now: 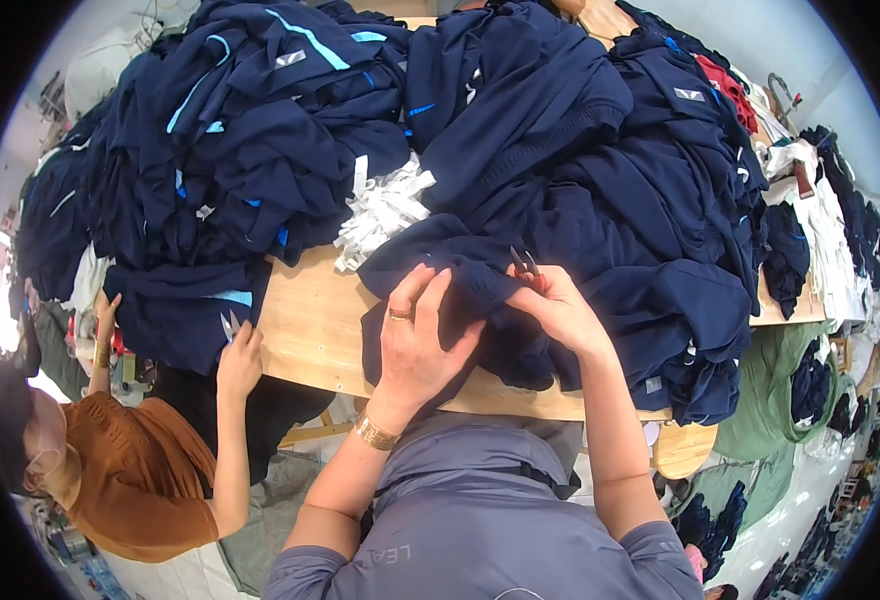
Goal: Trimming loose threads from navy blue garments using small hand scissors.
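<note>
While the right hand (562, 310) is closed around the red-handled snips (527, 270), the left hand (410, 342), thumb apart from fingers, should steady the navy garment (484, 286) between both hands, so that no fold is cut accidentally.

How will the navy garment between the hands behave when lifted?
The garment will probably be floppy: it bunches softly between the left hand and right hand. It may drag on the navy pile, which it lies against. Rolling looks unlikely, given its slumped folds.
</note>
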`<state>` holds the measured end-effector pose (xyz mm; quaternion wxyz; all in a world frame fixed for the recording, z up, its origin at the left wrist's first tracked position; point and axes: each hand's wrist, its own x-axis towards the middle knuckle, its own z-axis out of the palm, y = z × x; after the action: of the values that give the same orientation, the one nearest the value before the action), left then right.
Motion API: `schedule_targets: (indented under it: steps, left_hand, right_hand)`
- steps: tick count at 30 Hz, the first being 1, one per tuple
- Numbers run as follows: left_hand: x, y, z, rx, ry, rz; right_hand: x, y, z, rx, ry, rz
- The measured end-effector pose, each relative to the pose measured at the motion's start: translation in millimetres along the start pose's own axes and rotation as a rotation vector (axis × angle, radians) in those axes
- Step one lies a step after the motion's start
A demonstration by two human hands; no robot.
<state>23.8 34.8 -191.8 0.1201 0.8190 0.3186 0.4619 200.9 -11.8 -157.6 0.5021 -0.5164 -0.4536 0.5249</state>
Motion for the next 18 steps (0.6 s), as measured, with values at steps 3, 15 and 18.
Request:
schedule_targets:
  steps: [3, 15, 18]
  left_hand:
    - [2.2, -12.2, 1.5, -0.08, -0.105, 0.063]
    - [4.9, -38.9, 0.7, -1.519, -0.314, -1.215]
    - [-4.2, -59.1, 12.7, -0.925, -0.372, -0.651]
  right_hand:
    - [0.0, 3.2, -11.9, -0.055, -0.053, 0.034]
    - [18.8, 29.7, -39.4, 0.199, 0.019, 0.151]
    - [26.8, 40.4, -30.0, 0.484, 0.023, 0.25]
